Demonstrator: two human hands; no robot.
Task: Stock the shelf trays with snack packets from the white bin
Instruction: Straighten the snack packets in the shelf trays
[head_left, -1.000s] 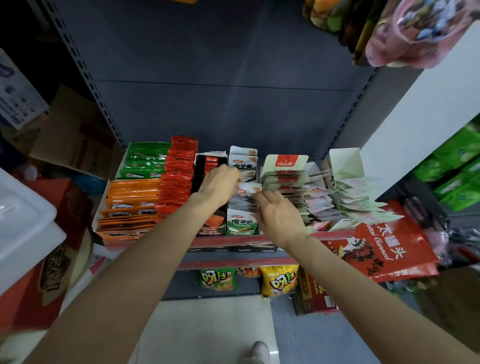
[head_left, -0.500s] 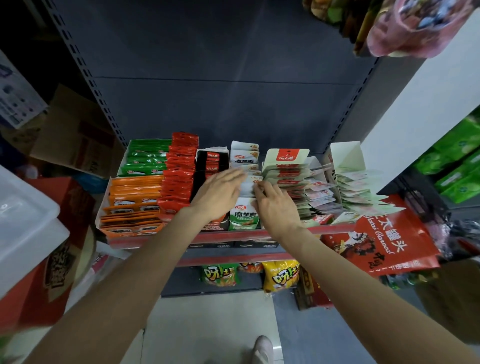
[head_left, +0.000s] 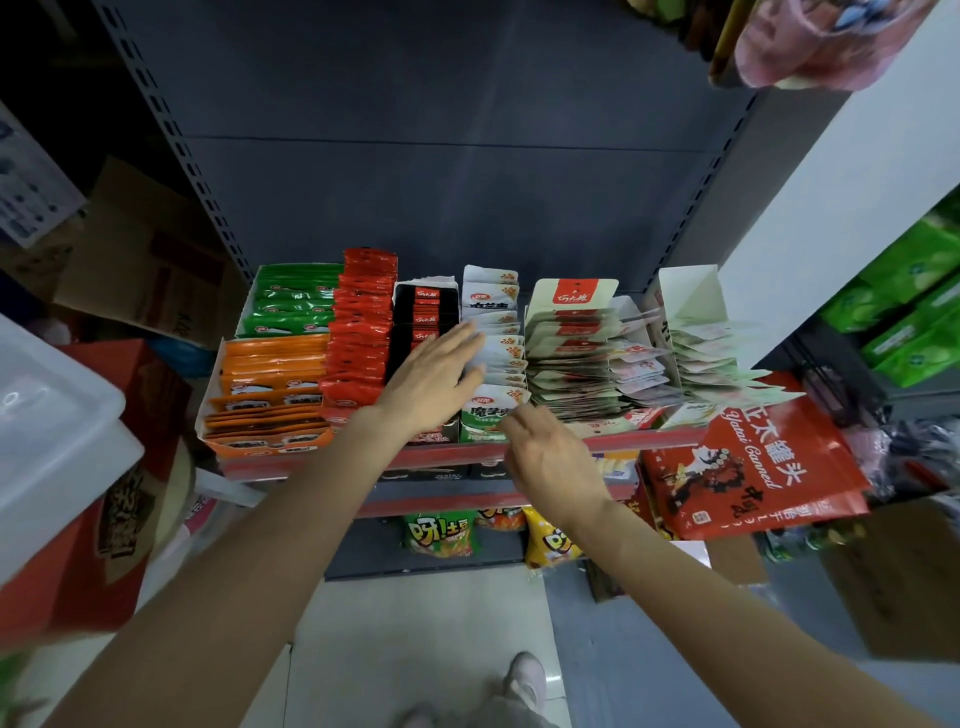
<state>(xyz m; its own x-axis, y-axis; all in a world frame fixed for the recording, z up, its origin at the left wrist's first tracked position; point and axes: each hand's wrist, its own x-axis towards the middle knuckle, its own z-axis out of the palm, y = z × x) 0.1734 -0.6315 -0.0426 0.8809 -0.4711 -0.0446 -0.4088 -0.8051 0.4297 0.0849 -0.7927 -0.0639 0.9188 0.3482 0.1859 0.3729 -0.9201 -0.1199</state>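
Rows of snack packets stand in cardboard shelf trays on a red-edged shelf (head_left: 457, 457). My left hand (head_left: 431, 379) lies flat with straight fingers, its fingertips on the white-and-green packets (head_left: 493, 353) in the middle tray. My right hand (head_left: 550, 457) hovers in front of that same tray near its front packet (head_left: 488, 410), fingers loosely curled, holding nothing. The white bin (head_left: 52, 415) sits at the left edge, its inside hidden.
Green (head_left: 296, 301), orange (head_left: 270, 384), red (head_left: 363, 332) and black (head_left: 423, 317) packets fill the trays to the left. Pale packets (head_left: 576, 358) fan out on the right. A red bag (head_left: 748, 457) hangs right of the shelf. Chip bags (head_left: 441, 535) sit below.
My left hand opened and slid right over the white-and-green packets. My right hand pulled back from the stack toward the shelf's front edge. The view shifted slightly closer.
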